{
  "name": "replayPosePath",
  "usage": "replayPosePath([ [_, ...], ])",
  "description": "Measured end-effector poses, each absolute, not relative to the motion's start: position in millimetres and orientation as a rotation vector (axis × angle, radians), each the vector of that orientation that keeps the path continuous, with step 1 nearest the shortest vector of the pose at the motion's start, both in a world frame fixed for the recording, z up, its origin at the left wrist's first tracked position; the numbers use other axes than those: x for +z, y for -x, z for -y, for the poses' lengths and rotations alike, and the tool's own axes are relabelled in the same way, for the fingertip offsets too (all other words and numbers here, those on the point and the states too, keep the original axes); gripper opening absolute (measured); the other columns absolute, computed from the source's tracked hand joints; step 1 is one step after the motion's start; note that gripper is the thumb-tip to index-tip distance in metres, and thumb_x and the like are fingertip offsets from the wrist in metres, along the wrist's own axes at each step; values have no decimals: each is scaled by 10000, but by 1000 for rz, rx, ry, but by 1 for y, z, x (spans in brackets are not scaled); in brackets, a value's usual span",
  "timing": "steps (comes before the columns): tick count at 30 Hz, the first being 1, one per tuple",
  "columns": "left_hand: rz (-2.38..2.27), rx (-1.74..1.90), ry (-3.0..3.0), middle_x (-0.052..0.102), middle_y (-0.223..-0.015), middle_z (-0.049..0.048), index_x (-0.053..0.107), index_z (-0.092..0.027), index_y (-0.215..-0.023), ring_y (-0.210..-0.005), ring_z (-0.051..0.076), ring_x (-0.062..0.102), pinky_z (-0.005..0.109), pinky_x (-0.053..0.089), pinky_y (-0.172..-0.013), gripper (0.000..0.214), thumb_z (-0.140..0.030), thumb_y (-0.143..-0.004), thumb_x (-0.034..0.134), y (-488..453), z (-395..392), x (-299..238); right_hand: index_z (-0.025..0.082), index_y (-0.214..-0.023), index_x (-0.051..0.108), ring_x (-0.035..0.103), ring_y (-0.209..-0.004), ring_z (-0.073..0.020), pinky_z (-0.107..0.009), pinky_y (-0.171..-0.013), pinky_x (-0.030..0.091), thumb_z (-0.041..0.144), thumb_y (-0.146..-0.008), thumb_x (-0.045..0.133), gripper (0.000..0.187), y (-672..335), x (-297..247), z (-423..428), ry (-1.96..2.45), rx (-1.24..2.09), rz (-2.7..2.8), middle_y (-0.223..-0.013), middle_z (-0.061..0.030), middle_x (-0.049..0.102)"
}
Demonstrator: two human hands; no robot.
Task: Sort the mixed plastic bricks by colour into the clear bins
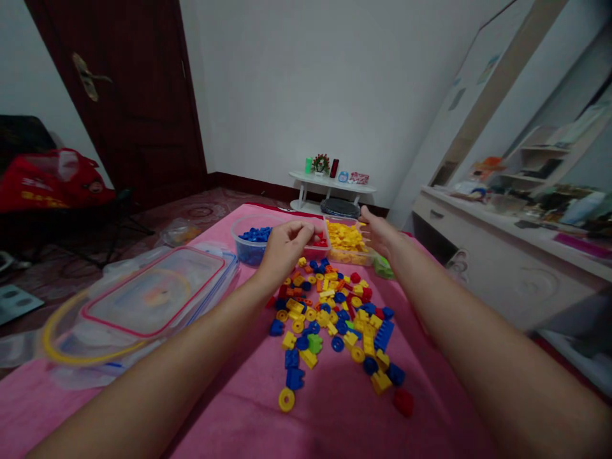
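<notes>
My left hand (287, 245) is over the container of red pieces (310, 256), its fingers drawn together at the rim. Whatever may be between those fingertips is hidden. Left of it stands a round clear tub of blue pieces (255, 234). My right hand (380, 234) is at the right side of a clear container of yellow pieces (345, 236), fingers stretched out and apart, with nothing seen in them. In front of the containers, mixed toy building blocks (329, 296) in yellow, blue, red, orange and green lie scattered on a pink cloth (239, 408).
Stacked plastic lids (157, 287) lie at the left of the cloth. A green container (383, 268) sits beside my right wrist. Farther off are a low white shelf (335, 183), a door (119, 95), a red bag (57, 178) and a cluttered white dresser (502, 255).
</notes>
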State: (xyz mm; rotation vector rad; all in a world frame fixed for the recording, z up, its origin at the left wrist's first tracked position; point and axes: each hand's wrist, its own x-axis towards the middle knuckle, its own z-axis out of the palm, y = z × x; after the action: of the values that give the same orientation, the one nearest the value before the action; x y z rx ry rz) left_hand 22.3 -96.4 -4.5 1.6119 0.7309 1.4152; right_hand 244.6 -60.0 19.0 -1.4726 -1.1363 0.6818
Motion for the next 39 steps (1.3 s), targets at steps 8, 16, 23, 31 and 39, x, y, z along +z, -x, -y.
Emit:
replayPosePath([
  [8, -868, 1241, -1862, 680, -765, 35, 684, -130, -829, -699, 137, 603, 220, 454, -627, 269, -336, -784, 516, -22, 80, -25, 160, -761, 703, 611, -708, -176, -305, -703, 458, 238, -679, 623, 139, -229, -19, 125, 1606, 411, 1700, -770, -56, 697],
  [16, -1156, 741, -2378, 695, -726, 50, 726, -148, -868, -640, 144, 603, 222, 403, -578, 254, -254, -739, 535, -1, 72, -14, 189, -960, 706, 627, -912, -220, -334, -788, 452, 173, -725, 551, 282, -249, -45, 140, 1939, 90, 1832, -993, -82, 695],
  [23, -1161, -135, -2632, 677, -630, 26, 744, -215, -755, -574, 145, 579, 203, 364, -503, 206, -252, -563, 681, 25, 79, 1, 203, -776, 707, 604, -657, -156, -245, -565, 395, 179, -686, 587, 152, -239, -28, 151, 1957, 245, 1958, -745, -28, 694],
  [31, -1236, -663, -2575, 665, -617, 54, 719, -158, -688, -519, 157, 575, 239, 446, -526, 174, -137, -518, 683, 9, 97, 6, 229, -727, 693, 603, -691, -160, -235, -559, 349, 367, -619, 706, 176, -217, -18, 168, 2349, 191, 2161, -774, -27, 681],
  [39, -1443, -314, -2746, 715, -842, 93, 739, -207, -848, -792, 227, 646, 258, 460, -631, 279, -138, -620, 593, 21, 94, 12, 206, -640, 651, 577, -617, -145, -231, -504, 299, 213, -620, 627, 32, -213, -16, 170, 2285, 205, 2186, -681, -17, 657],
])
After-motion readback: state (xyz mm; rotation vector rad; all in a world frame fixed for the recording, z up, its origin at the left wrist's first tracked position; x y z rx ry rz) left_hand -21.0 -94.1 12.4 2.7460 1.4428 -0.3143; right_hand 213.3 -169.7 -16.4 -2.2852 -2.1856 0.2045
